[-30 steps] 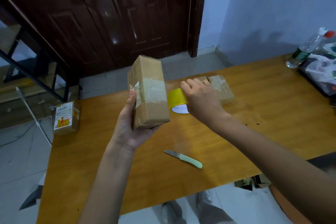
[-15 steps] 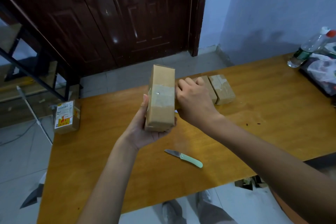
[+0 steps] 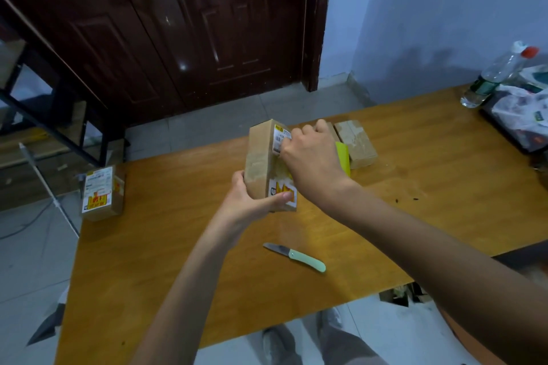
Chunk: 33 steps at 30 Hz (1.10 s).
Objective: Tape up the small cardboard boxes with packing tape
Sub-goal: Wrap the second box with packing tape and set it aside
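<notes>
The box (image 3: pixel 268 166) stands on end above the middle of the bench (image 3: pixel 178 246), long axis upright and tipped slightly toward 11 o'clock, label face turned to 3 o'clock. The left hand (image 3: pixel 252 198) grips its lower end, fingers curled round it. The right hand (image 3: pixel 311 160) is curled against the label face; the yellow tape roll (image 3: pixel 343 157) shows just behind it, but what its fingers pinch cannot be told. At 2 o'clock two more boxes (image 3: pixel 355 144) lie near the far edge. A knife (image 3: pixel 295 256) lies at 6 o'clock on bare bench. A labelled box (image 3: pixel 102 192) sits at the left edge, at 9 o'clock.
</notes>
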Tool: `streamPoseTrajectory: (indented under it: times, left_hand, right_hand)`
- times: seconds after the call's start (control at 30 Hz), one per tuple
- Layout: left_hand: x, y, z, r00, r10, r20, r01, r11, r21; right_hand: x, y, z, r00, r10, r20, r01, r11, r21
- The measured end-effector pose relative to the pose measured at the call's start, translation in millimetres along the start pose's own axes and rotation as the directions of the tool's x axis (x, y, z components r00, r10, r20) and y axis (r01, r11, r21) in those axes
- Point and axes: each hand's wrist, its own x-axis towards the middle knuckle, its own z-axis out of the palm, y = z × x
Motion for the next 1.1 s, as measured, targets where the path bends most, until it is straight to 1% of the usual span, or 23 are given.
streamPoseTrajectory:
  times: [0.03, 0.1, 0.2, 0.3, 0.37, 0.4, 0.43, 0.47, 0.5, 0.57, 0.63, 0.83, 0.87, 0.97, 1.0, 1.1]
  left_hand:
    - [3.1, -3.8, 5.3, 0.998, -0.001, -0.065, 0.001, 1.0, -0.008]
    - [8.3, -12.8, 9.4, 0.986, 0.024, -0.164, -0.029, 0.999, -0.025]
    - [6.3, -23.0, 7.8, 0.978, 0.056, -0.2, -0.083, 0.988, -0.127]
    - [5.5, -25.6, 6.8, 0.976, 0.055, -0.212, -0.09, 0.984, -0.156]
    - [8.6, -29.0, 6.9, 0.978, -0.005, -0.208, -0.036, 0.981, -0.192]
    - [9.6, -31.6, 7.6, 0.972, -0.032, -0.233, -0.013, 0.982, -0.187]
    - [10.2, -33.9, 7.8, 0.96, -0.031, -0.279, -0.009, 0.99, -0.142]
    - [10.2, -37.0, 7.6, 0.947, -0.018, -0.321, -0.004, 0.998, -0.069]
    - [10.4, -40.0, 8.0, 0.94, -0.004, -0.341, -0.011, 0.999, -0.042]
    - [12.0, -37.2, 11.3, 0.944, -0.02, -0.329, -0.013, 0.995, -0.097]
    - [16.3, -35.4, 12.4, 0.945, -0.032, -0.325, -0.016, 0.989, -0.144]
    - [15.4, -32.2, -4.6, 0.942, -0.04, -0.332, -0.058, 0.959, -0.278]
    - [14.7, -33.6, -8.8, 0.939, -0.053, -0.339, -0.057, 0.95, -0.307]
    - [14.3, -38.2, -22.7, 0.937, -0.055, -0.344, -0.063, 0.944, -0.323]
    - [14.1, -38.8, -25.2, 0.944, -0.051, -0.325, -0.059, 0.946, -0.319]
    - [13.7, -40.6, -27.8, 0.955, -0.058, -0.291, -0.049, 0.936, -0.348]
  right_hand:
    - [1.4, 2.4, -0.2, 1.0, -0.025, 0.017, 0.024, 0.999, 0.042]
    - [2.4, 16.9, 1.3, 0.996, -0.069, 0.063, 0.056, 0.982, 0.182]
    - [2.5, 49.8, 8.4, 0.997, -0.039, 0.06, 0.011, 0.909, 0.416]
    - [-2.8, 59.1, 21.6, 0.995, -0.021, 0.097, -0.035, 0.841, 0.54]
    - [-7.5, 57.6, 26.6, 0.999, 0.004, 0.051, -0.035, 0.774, 0.632]
    - [-8.2, 58.8, 24.5, 0.999, 0.047, 0.007, -0.039, 0.743, 0.669]
    - [-7.6, 60.8, 19.0, 0.995, 0.088, -0.044, -0.035, 0.734, 0.678]
    - [-6.8, 62.1, 10.3, 0.99, 0.104, -0.092, -0.019, 0.758, 0.653]
    - [-5.7, 62.3, 0.3, 0.987, 0.087, -0.136, 0.014, 0.794, 0.608]
    - [-3.4, 61.8, -16.8, 0.977, 0.032, -0.212, 0.085, 0.848, 0.523]
    - [-1.3, 62.5, -23.0, 0.969, 0.026, -0.247, 0.104, 0.861, 0.498]
    - [-7.2, 66.1, 8.8, 0.989, 0.015, -0.146, 0.057, 0.875, 0.482]
    - [-9.1, 66.5, 14.5, 0.992, -0.002, -0.128, 0.059, 0.893, 0.447]
    - [-12.8, 74.4, 30.2, 0.992, -0.069, -0.106, 0.091, 0.973, 0.21]
    - [-14.1, 76.9, 33.1, 0.992, -0.07, -0.102, 0.088, 0.978, 0.186]
    - [-16.2, 77.1, 35.6, 0.994, -0.071, -0.08, 0.085, 0.979, 0.185]
